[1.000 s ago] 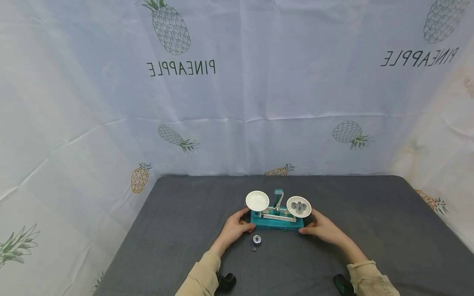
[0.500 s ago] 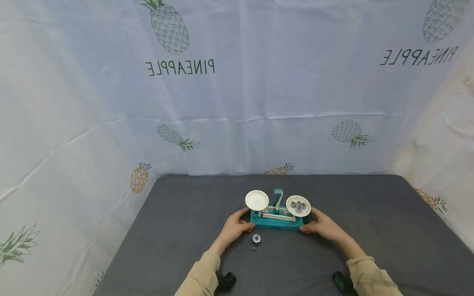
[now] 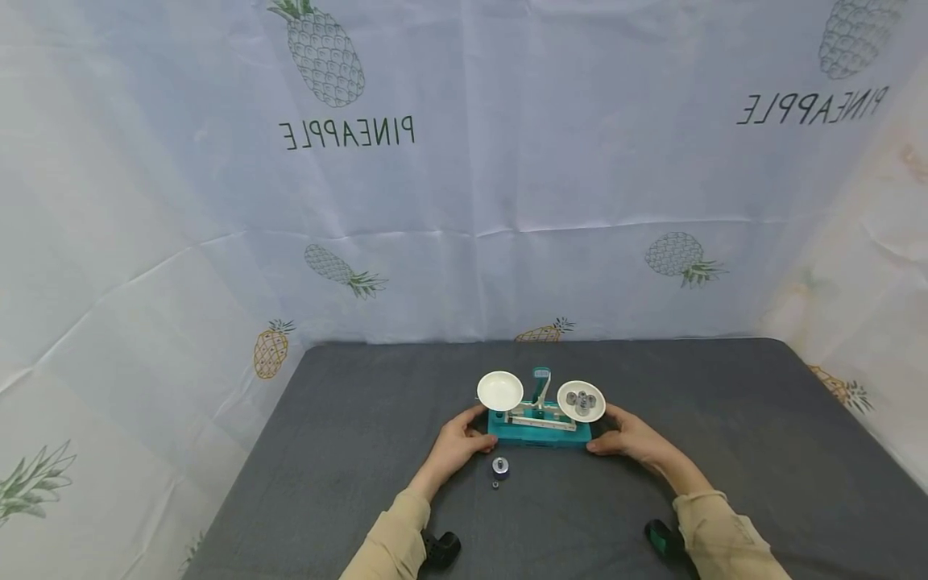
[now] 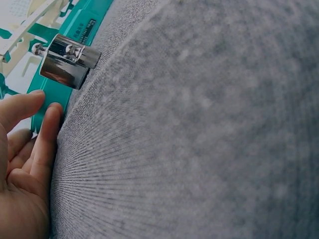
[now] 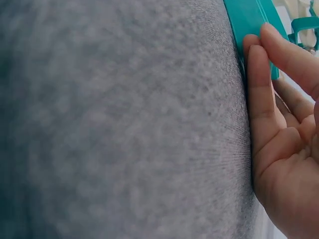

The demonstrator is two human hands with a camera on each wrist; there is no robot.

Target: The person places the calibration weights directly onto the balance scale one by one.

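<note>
A teal balance scale (image 3: pixel 540 437) with two cream pans stands in the middle of the dark grey tabletop. My left hand (image 3: pixel 453 445) grips the left end of its base, and my right hand (image 3: pixel 640 443) grips the right end. Nothing lies in the left pan (image 3: pixel 500 391); the right pan (image 3: pixel 599 405) holds several metal weights (image 3: pixel 582 402). In front of the base, near my left hand, stands a shiny knobbed weight (image 3: pixel 500 469), with a much smaller weight (image 3: pixel 495 485) just before it. The right wrist view shows fingers (image 5: pixel 259 69) against the teal base end.
The grey table (image 3: pixel 377 403) stretches around the scale on all sides. Behind it hangs a pale curtain (image 3: pixel 478 177) printed with pineapples. Black devices sit by both wrists, the left device (image 3: pixel 441 551) and the right device (image 3: pixel 663 538).
The head view shifts slightly, moving the whole scene a little left and up. Both hands stay at the ends of the balance scale, and the weights keep their places.
</note>
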